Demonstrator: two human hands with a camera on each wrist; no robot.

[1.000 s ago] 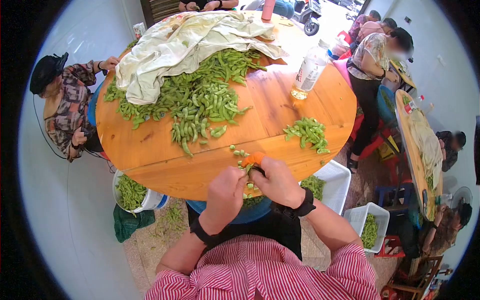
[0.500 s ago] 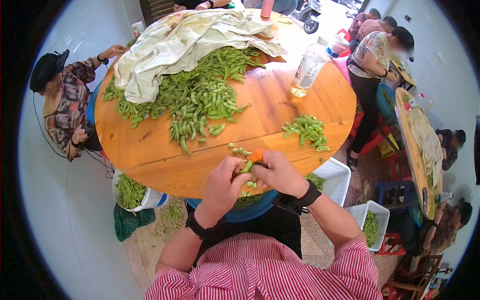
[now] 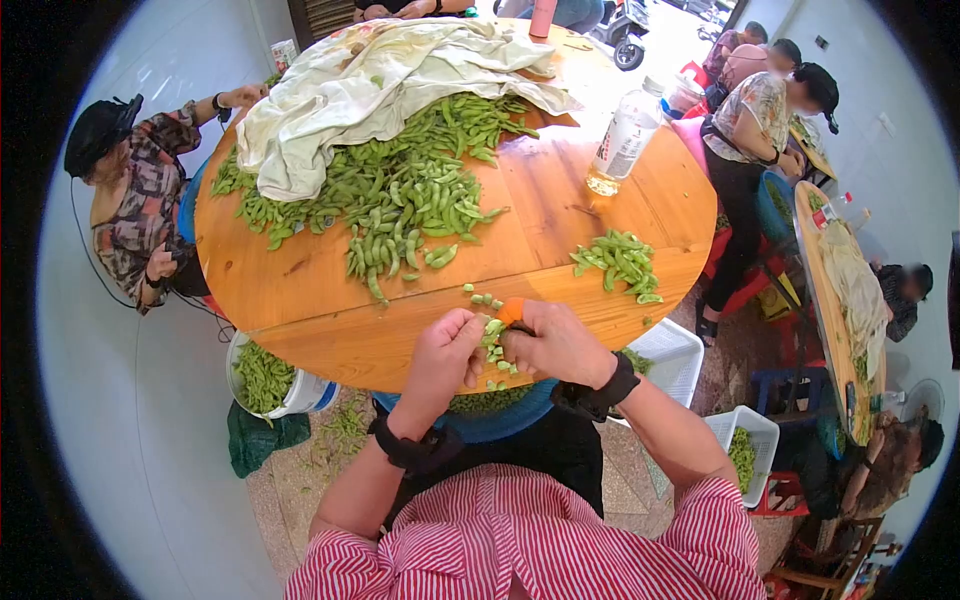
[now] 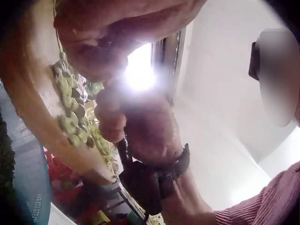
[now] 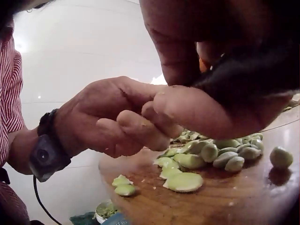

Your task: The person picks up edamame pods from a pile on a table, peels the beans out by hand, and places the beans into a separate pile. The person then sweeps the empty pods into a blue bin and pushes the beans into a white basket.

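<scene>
In the head view both hands meet at the near edge of the round wooden table [image 3: 560,200]. My left hand [image 3: 468,345] and right hand [image 3: 516,335] pinch a green edamame pod [image 3: 493,333] between their fingertips. An orange finger cover [image 3: 512,310] sits on a right fingertip. Several shelled beans [image 3: 484,299] lie on the table edge just ahead; the right wrist view shows these beans [image 5: 211,152] under my left hand's [image 5: 122,122] curled fingers. In the left wrist view my right hand [image 4: 150,131] wears a black wrist strap, with beans [image 4: 70,108] beside it.
A big pile of pods [image 3: 400,200] lies under a pale cloth [image 3: 380,70]. A smaller pod heap [image 3: 615,262] and a bottle [image 3: 622,135] stand at right. A blue basin [image 3: 500,420] sits below my hands, white baskets [image 3: 672,362] right, a bucket [image 3: 300,395] left. Other people sit around.
Both hands have risen from over the blue basin to the table edge and closed together on a pod. The piles on the table have not moved.
</scene>
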